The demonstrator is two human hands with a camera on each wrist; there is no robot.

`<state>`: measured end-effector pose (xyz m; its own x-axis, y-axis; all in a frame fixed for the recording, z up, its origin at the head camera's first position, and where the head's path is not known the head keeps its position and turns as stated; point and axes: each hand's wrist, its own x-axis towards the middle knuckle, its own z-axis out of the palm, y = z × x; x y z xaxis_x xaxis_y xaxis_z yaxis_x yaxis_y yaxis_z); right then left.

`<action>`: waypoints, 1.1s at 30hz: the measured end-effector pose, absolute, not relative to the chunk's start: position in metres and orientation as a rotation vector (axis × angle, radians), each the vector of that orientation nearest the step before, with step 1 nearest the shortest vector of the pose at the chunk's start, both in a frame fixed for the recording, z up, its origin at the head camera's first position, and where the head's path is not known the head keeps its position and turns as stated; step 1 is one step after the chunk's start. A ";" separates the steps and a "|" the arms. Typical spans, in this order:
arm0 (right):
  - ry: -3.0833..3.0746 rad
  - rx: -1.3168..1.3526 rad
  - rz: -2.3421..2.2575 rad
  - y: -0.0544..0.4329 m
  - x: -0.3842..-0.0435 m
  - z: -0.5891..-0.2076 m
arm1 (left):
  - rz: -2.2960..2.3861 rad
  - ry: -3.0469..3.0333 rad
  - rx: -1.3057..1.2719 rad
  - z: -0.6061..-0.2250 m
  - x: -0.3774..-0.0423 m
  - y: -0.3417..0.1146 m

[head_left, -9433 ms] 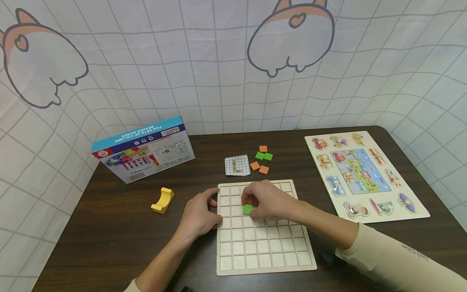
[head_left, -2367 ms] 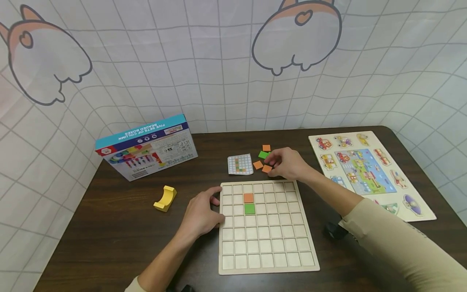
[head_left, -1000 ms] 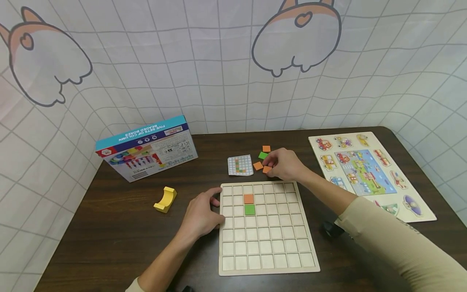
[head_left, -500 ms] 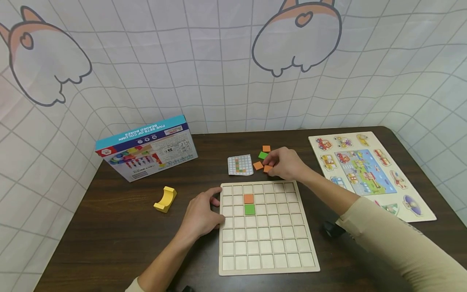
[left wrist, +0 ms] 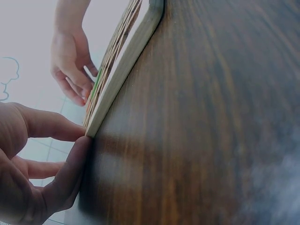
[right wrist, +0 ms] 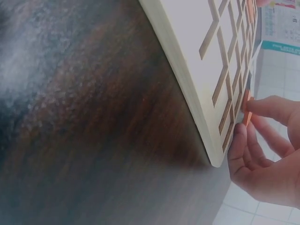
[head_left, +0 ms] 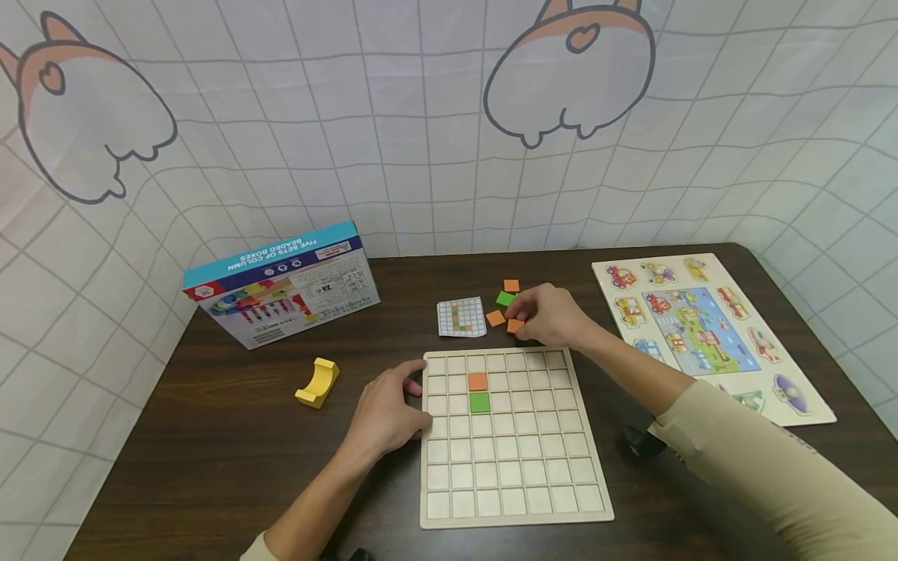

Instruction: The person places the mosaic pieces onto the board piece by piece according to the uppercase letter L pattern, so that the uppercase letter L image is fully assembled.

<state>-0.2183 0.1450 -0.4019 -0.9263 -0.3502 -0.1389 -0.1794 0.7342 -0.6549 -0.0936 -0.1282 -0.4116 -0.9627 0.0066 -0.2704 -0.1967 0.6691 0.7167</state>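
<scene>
A pale wooden grid board (head_left: 531, 472) lies flat, with an orange tile (head_left: 478, 382) and a green tile (head_left: 480, 402) set in neighbouring cells of one column. My left hand (head_left: 387, 413) rests against the board's left edge, index fingertip near the back corner and thumb lower down. Beyond the board, my right hand (head_left: 550, 315) pinches a loose orange tile (right wrist: 246, 107) between thumb and fingers, low at the tabletop. Around it lie a green tile (head_left: 506, 299) and two more orange tiles. The hand may cover another tile. A printed pattern card (head_left: 461, 317) lies left of them.
A yellow curved block (head_left: 319, 382) sits left of my left hand. Behind it stands a "Five Sets of Column Beaded Boxes" carton (head_left: 288, 288). To the right is a picture puzzle board (head_left: 673, 382). A dark object (head_left: 641, 442) lies under my right forearm.
Since the oldest frame, my right hand has left the green tile on the board and moved to the loose tiles. Over the last second it barely moves. My left hand stays put.
</scene>
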 end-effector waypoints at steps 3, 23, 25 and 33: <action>2.677 -0.401 -0.974 0.145 -0.217 -0.401 | 1.172 2.635 -0.154 -0.412 -0.093 -0.128; 2.680 -0.444 -0.981 0.151 -0.211 -0.396 | 1.177 2.634 -0.158 -0.411 -0.093 -0.128; 2.686 -0.458 -0.980 0.152 -0.211 -0.395 | 1.174 2.636 -0.156 -0.411 -0.092 -0.128; 2.683 -0.493 -0.986 0.154 -0.208 -0.394 | 1.178 2.632 -0.159 -0.411 -0.093 -0.128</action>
